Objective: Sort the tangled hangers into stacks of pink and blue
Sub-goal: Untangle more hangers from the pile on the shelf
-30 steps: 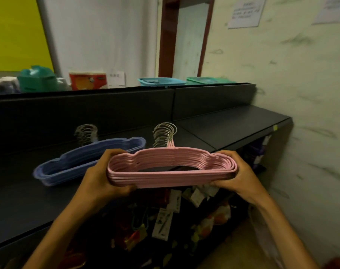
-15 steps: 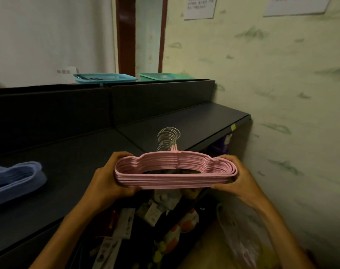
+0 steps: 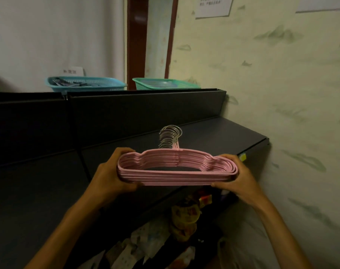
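Observation:
A neat stack of several pink hangers (image 3: 177,177) is held level above the dark shelf (image 3: 214,136), its metal hooks (image 3: 170,135) pointing away from me. My left hand (image 3: 111,173) grips the stack's left end, fingers curled over the top. At the right end my right hand (image 3: 237,175) grips it the same way. The blue hangers are out of view.
A blue basket (image 3: 85,84) and a green basket (image 3: 165,84) sit on the ledge behind the shelf's dark back panel. A pale wall closes the right side. Packaged goods (image 3: 186,212) hang below the shelf's front edge.
The view has swung to the right, and the blue hanger stack has slid out of frame on the left. Both hands keep the same grip on the pink stack.

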### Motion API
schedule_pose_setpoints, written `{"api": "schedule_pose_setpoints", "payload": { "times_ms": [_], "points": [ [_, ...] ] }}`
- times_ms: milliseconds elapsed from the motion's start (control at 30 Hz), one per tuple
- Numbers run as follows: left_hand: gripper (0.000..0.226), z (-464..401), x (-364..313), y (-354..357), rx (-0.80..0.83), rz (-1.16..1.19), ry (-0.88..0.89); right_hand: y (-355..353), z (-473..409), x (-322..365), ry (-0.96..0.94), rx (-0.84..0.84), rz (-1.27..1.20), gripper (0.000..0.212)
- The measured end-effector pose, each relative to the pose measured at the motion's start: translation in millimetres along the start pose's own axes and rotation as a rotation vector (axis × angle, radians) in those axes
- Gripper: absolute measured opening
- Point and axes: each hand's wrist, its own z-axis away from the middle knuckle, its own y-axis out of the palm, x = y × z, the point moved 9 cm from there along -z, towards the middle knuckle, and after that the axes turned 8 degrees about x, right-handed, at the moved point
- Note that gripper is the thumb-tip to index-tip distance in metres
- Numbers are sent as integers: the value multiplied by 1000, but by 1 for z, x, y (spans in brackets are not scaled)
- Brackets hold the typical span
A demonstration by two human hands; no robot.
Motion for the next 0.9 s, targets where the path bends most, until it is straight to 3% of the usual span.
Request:
{"api": "schedule_pose_setpoints", "payload": {
  "times_ms": [533, 733, 900],
  "points": [
    [80, -70, 33, 49, -310, -117, -326, -9, -191, -99, -154, 408, -66, 76],
    [80, -66, 37, 53, -413, -172, -410, 9, -219, -115, -183, 507, -104, 74],
    [80, -64, 44, 54, -402, -192, -476, 19, -228, -118, -198, 535, -107, 73]
  ]
}}
